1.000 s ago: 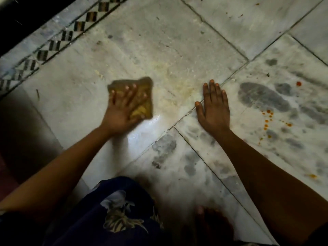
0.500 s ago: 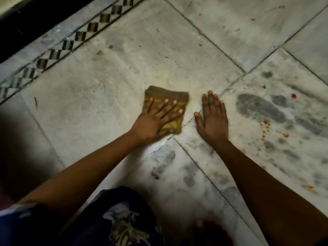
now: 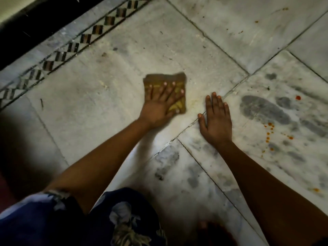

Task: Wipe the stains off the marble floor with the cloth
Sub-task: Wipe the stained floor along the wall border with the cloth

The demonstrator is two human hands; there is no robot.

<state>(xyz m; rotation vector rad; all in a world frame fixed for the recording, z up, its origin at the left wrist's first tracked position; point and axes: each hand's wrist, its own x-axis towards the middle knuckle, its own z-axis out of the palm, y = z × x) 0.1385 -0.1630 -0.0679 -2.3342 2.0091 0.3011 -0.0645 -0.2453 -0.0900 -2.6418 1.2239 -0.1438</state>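
pale marble slabs [image 3: 110, 107] met at dark diagonal joints, edged top left by a checkered inlay border [image 3: 71, 47] beside a black threshold strip [image 3: 35, 23].

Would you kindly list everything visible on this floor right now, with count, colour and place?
Marble floor: several slabs, pale grey-white, filling the view.
Patterned border: one strip, dark and light diamonds, upper left.
Cloth: one, yellow-brown, centre, under the left hand.
Orange-red spots: a scatter, right slab.
Grey smudges: several, right and lower slabs.
Left hand: flat on the cloth.
Right hand: flat on bare marble, right of the cloth.
Patterned clothing: dark blue, bottom left.
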